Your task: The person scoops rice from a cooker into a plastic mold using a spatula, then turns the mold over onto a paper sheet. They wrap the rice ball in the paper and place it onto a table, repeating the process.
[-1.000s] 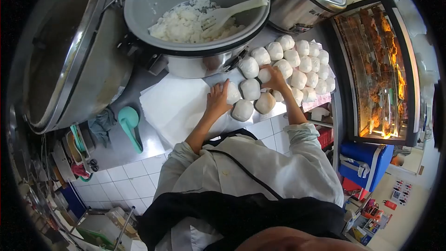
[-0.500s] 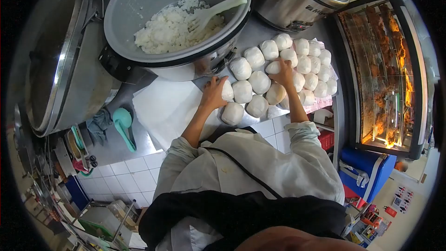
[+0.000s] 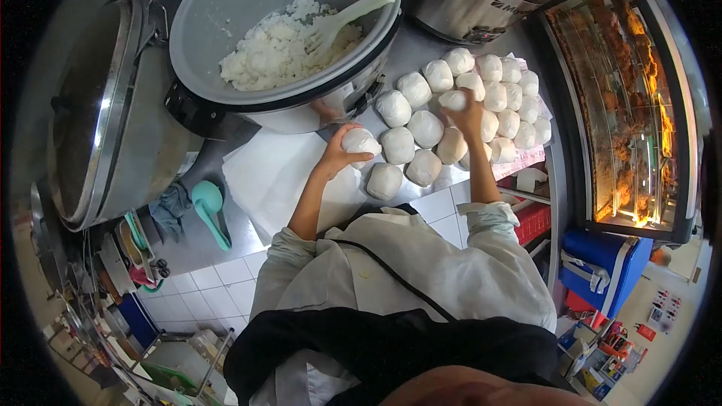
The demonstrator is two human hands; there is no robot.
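My left hand (image 3: 336,154) has fingers clamped round one bundle (image 3: 361,142), my right hand (image 3: 469,114) another (image 3: 452,101) nearer the surface's (image 3: 180,252) right edge. Probably soft, squashable; I'd cup the sides.

2 rounded white bundles (image 3: 361,141) (image 3: 453,101), well apart

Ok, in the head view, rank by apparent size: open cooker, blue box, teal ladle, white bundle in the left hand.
1. Open cooker
2. Blue box
3. Teal ladle
4. White bundle in the left hand, shorter than the ladle
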